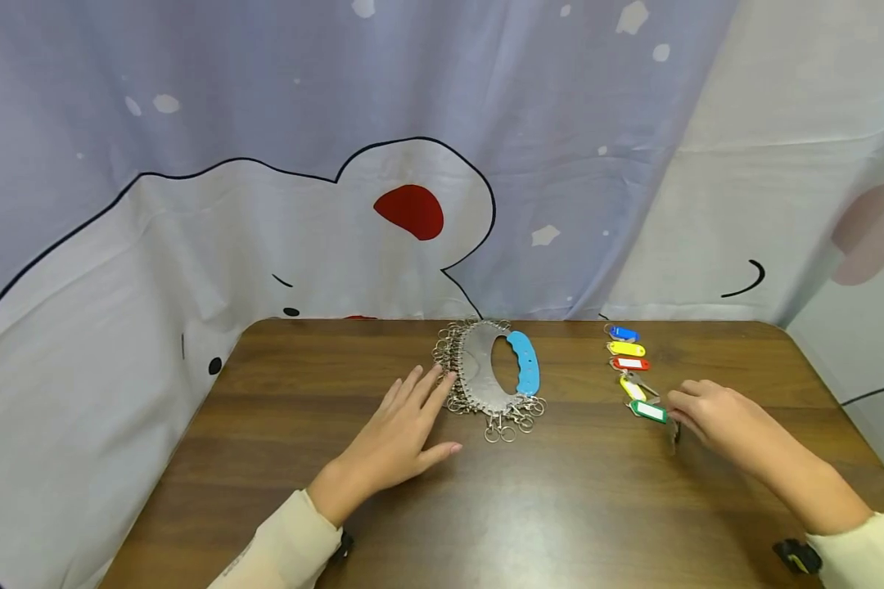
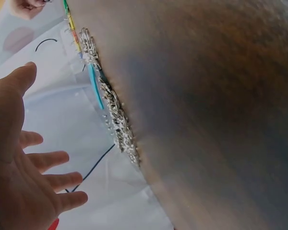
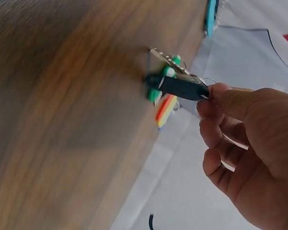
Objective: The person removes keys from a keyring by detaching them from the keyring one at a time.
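Observation:
Thumb and fingertips of my right hand [image 1: 722, 421] pinch the ring end of a black key tag [image 3: 185, 88], with a silver key [image 3: 175, 65] hanging beside it. Just left of that hand is a green key tag [image 1: 648, 411]. A metal key holder [image 1: 477, 372] with a blue handle [image 1: 528, 364] and many small clips and rings lies flat on the table. My left hand [image 1: 394, 442], its fingers spread, is at the holder's left side; it grips nothing. Whether its fingertips touch the clips, I cannot tell.
Behind the green tag, a yellow tag with a key [image 1: 633, 388], a red tag [image 1: 629, 363], another yellow tag [image 1: 626, 349] and a blue tag [image 1: 623, 333] form a column. The brown wooden table [image 1: 265, 458] ends at a printed curtain [image 1: 280, 237].

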`<state>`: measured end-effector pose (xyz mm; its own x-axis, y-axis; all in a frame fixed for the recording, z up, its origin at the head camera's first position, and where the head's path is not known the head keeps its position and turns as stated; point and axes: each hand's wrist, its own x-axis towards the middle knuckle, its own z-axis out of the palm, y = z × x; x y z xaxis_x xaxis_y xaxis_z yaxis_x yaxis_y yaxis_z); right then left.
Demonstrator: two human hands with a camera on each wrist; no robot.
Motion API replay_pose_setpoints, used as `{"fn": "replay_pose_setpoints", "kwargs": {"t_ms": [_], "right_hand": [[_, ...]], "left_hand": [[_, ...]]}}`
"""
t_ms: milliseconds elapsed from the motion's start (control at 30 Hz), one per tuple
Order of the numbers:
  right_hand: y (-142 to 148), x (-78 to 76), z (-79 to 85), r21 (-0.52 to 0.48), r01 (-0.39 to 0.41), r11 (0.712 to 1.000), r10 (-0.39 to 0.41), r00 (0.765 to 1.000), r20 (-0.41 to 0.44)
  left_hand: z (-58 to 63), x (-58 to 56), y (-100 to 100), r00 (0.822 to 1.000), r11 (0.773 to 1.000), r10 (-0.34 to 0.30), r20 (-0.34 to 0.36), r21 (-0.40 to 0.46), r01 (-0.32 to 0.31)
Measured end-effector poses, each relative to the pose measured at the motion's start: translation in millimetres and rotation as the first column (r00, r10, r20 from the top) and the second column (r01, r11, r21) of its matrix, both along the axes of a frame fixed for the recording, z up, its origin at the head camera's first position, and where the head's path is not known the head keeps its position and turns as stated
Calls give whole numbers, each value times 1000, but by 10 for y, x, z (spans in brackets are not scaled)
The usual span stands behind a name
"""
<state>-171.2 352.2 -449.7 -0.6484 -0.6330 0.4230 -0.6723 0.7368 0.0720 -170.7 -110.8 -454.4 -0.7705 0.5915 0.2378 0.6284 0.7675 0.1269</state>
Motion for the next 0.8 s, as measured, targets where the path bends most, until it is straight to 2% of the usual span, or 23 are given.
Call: {"fn": "replay_pose_setpoints", "kwargs": {"t_ms": [267, 367, 600, 800], "right_hand": [[-254, -60, -119, 52, 35, 998, -41, 992, 121], [-324, -90, -158, 55, 34, 998, -41, 989, 143], [-450, -168, -241, 31, 0, 1000, -4, 994, 112], [-481, -192, -242, -73, 11, 997, -3, 994, 108]], "left_hand": [[-20, 12, -33, 1000, 1000, -14, -23, -10, 14], [-49, 10, -63, 1000, 1000, -16, -27, -10, 16], [-85, -6, -112, 1000, 1000, -5, -14, -16, 5], [-111, -13, -177, 999, 998, 38, 9, -40, -38]]}}
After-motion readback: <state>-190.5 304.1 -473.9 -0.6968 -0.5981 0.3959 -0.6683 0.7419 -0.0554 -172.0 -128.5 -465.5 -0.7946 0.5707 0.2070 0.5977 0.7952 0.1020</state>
